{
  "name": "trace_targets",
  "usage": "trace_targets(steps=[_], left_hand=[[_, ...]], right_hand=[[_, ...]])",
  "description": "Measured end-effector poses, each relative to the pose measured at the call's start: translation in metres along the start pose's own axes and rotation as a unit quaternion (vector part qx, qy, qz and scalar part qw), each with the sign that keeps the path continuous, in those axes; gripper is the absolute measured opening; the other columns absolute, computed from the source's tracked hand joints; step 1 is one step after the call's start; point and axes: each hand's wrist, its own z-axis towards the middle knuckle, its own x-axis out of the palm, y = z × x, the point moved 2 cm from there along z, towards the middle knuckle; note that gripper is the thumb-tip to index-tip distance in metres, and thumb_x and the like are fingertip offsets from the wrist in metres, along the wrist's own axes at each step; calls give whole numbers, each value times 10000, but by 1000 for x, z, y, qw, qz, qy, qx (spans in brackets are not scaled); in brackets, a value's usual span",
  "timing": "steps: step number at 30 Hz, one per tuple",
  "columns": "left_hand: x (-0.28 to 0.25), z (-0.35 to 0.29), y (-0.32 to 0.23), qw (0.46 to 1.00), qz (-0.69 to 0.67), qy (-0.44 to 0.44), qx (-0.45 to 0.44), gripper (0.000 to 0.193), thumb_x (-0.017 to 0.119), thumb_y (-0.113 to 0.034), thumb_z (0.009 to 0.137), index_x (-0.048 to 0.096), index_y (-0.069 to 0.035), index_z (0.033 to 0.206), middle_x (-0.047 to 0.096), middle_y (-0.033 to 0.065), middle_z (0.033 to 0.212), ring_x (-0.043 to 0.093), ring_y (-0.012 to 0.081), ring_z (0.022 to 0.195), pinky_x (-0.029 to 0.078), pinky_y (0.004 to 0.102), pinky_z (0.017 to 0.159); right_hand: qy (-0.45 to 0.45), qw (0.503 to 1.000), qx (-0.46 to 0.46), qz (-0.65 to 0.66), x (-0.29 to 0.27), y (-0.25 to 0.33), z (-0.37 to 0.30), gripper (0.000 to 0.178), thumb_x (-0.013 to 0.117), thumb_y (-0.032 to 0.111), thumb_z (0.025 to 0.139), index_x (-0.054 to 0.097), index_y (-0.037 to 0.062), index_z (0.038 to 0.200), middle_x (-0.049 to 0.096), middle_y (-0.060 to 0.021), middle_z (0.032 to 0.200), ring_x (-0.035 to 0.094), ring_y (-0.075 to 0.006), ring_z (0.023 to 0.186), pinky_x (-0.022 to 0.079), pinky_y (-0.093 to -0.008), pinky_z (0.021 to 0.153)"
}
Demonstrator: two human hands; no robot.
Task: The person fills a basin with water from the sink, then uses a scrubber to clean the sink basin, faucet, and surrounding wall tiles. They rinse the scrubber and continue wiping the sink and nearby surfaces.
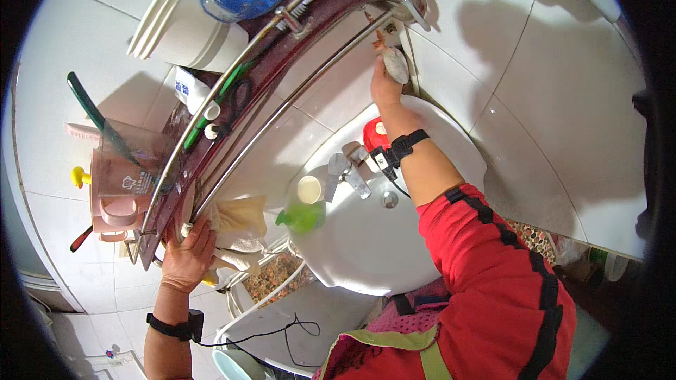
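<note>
Up past the sink (pixel 345 253), the right hand (pixel 385 86) is clamped on a pale oval pad (pixel 397 65), its long axis roughly following the forearm (pixel 426 165), while the left hand (pixel 189 257) (its grip I can't make out) sits well apart beside hanging cloths (pixel 240 219).

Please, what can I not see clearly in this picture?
In the head view:
Part of the sink: hidden by the right forearm.
Palm of the left hand: hidden by its own back.
Pale bowl: cut off by the lower edge.
Whitish lump at the right hand: too small to identify.
</note>
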Motion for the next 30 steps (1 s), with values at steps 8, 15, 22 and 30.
trace_targets(steps=[8,15,22,30], left_hand=[[1,-2,1,1000,3,14,-10,540,692,-343,672,606,-117,1155,551,-4,1280,335,160,1359,272,599,1051],[-3,2,-1,1000,12,26,-6,565,699,-363,660,605,-118,1160,547,0,1291,337,151,1358,305,573,1033],[-1,0,-1,999,-5,41,-9,540,678,-375,688,614,-111,1155,542,7,1312,330,149,1365,292,601,1033],[5,-3,0,999,0,32,-6,547,685,-365,680,612,-118,1164,538,4,1314,326,164,1364,214,640,1064]], right_hand=[[35,968,145,-202,7,-21,12,583,539,292,905,336,14,1376,483,-228,1322,453,-362,1244,315,-444,1067],[286,888,285,-219,-21,-26,19,678,537,434,892,335,8,1379,570,-209,1228,573,-366,1095,456,-432,937],[-54,988,124,-72,-4,-18,7,482,435,344,968,487,-28,1270,447,-266,1321,504,-399,1139,420,-476,958],[-102,973,194,67,-2,-46,-1,475,447,294,965,484,-98,1231,511,-306,1213,474,-438,1155,350,-477,1008]])
